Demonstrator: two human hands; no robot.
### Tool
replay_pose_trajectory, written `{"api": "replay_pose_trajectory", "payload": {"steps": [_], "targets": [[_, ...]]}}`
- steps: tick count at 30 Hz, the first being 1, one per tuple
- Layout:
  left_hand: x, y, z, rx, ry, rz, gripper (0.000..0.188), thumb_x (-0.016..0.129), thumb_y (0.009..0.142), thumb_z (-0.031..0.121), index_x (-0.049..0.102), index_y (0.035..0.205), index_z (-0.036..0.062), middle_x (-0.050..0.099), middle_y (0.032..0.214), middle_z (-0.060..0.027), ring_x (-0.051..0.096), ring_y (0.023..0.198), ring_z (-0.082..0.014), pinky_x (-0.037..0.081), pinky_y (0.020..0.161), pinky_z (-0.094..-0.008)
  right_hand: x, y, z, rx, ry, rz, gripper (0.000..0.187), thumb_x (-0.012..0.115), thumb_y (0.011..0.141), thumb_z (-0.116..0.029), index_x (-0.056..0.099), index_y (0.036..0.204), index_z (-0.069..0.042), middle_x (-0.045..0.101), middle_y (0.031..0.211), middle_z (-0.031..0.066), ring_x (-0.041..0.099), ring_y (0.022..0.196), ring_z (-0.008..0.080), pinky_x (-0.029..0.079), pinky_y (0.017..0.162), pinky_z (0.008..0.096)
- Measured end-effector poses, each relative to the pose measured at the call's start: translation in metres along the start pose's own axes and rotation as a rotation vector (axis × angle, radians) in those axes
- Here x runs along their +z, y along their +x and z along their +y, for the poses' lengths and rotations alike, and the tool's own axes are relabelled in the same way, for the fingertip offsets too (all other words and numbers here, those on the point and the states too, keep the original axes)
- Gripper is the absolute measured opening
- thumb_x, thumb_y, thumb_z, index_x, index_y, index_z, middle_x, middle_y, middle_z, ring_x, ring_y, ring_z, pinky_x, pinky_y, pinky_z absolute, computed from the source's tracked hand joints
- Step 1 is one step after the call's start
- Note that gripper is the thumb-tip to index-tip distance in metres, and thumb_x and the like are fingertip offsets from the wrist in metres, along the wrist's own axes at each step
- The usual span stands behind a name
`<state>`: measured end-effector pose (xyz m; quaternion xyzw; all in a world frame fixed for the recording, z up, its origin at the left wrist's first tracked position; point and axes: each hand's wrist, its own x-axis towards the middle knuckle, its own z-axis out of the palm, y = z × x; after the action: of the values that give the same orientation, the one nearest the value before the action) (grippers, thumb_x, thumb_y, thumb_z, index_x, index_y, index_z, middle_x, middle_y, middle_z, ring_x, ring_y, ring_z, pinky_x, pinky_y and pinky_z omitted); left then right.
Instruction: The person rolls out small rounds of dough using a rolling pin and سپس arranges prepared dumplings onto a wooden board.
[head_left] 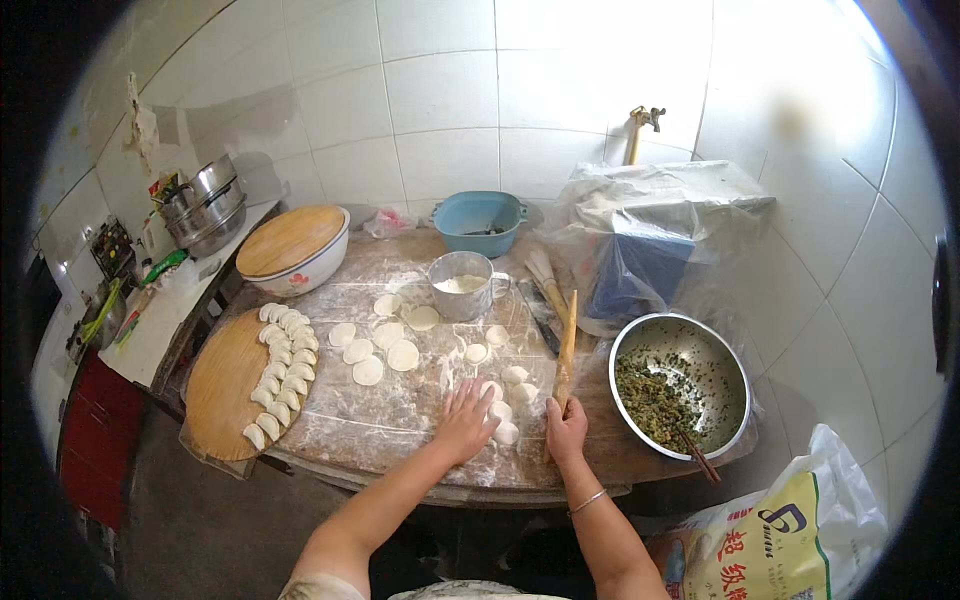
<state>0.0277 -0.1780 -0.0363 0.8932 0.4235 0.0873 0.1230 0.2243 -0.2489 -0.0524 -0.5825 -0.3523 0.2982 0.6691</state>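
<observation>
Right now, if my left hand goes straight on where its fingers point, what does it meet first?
The left hand would probably meet the small dough round ahead of it first, with the metal cup beyond. Its height is hard to judge, so it might pass over.

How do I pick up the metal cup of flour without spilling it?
Best by its handle, probably from the right: the loop sticks out on that side of the metal cup. It stands upright and open-topped, so keep it level to hold the flour in. The blue basin sits close behind. The right hand holds the rolling pin, so put that down first.
</observation>
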Motion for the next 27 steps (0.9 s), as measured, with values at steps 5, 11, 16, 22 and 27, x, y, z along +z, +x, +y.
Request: {"api": "replay_pose_trajectory", "payload": {"steps": [5, 11, 16, 22, 27], "targets": [[0.0, -0.041, 0.006, 0.061, 0.021, -0.127, 0.065, 0.042, 0.098, 0.042, 0.026, 0.149, 0.0059, 0.021, 0.157, -0.0151, 0.017, 0.146, -0.0305, 0.011, 0.118, -0.0484, -0.004, -0.011, -0.01, 0.171, -0.069, -0.137, 0.027, 0.057, 0.096, -0.027, 0.058, 0.097, 0.0, 0.062, 0.075, 0.0069, 0.057, 0.06, 0.0135, 0.046, 0.053, 0.0307], [-0.014, -0.071, -0.003, 0.06, 0.024, -0.133, 0.052, 0.045, 0.097, 0.03, 0.041, 0.141, 0.0036, 0.033, 0.152, -0.0158, 0.024, 0.144, -0.0291, 0.014, 0.118, -0.0464, 0.027, -0.031, 0.002, 0.433, 0.096, -0.379, 0.04, 0.05, 0.099, -0.035, 0.053, 0.115, 0.002, 0.065, 0.104, 0.0138, 0.064, 0.093, 0.0244, 0.054, 0.08, 0.04], [-0.022, -0.076, -0.002, -0.014, -0.163, -0.116, 0.062, 0.04, 0.099, 0.039, 0.029, 0.148, 0.0025, 0.028, 0.154, -0.0175, 0.021, 0.145, -0.0301, 0.018, 0.118, -0.0459, -0.004, 0.004, 0.011, 0.242, -0.12, -0.194, 0.034, 0.052, 0.099, -0.03, 0.055, 0.111, 0.001, 0.064, 0.098, 0.0106, 0.062, 0.079, 0.0161, 0.053, 0.067, 0.0322], [-0.012, -0.091, 0.009, 0.174, -0.05, -0.173, 0.08, 0.041, 0.096, 0.056, 0.021, 0.15, 0.0004, 0.024, 0.155, -0.0197, 0.016, 0.146, -0.0317, 0.01, 0.119, -0.045, -0.028, -0.031, -0.04, -0.029, -0.405, -0.303, 0.025, 0.06, 0.094, -0.017, 0.058, 0.113, 0.0, 0.063, 0.089, 0.0066, 0.058, 0.072, 0.0129, 0.048, 0.064, 0.0296], [-0.017, -0.095, 0.005, 0.212, 0.156, -0.199, 0.084, 0.039, 0.096, 0.059, 0.016, 0.152, 0.0009, 0.019, 0.157, -0.0188, 0.016, 0.147, -0.0305, 0.007, 0.119, -0.0479, -0.028, -0.046, -0.051, -0.155, -0.571, -0.252, 0.026, 0.066, 0.089, -0.011, 0.059, 0.111, 0.0, 0.057, 0.077, 0.0075, 0.054, 0.068, 0.0142, 0.046, 0.064, 0.0307]]}}
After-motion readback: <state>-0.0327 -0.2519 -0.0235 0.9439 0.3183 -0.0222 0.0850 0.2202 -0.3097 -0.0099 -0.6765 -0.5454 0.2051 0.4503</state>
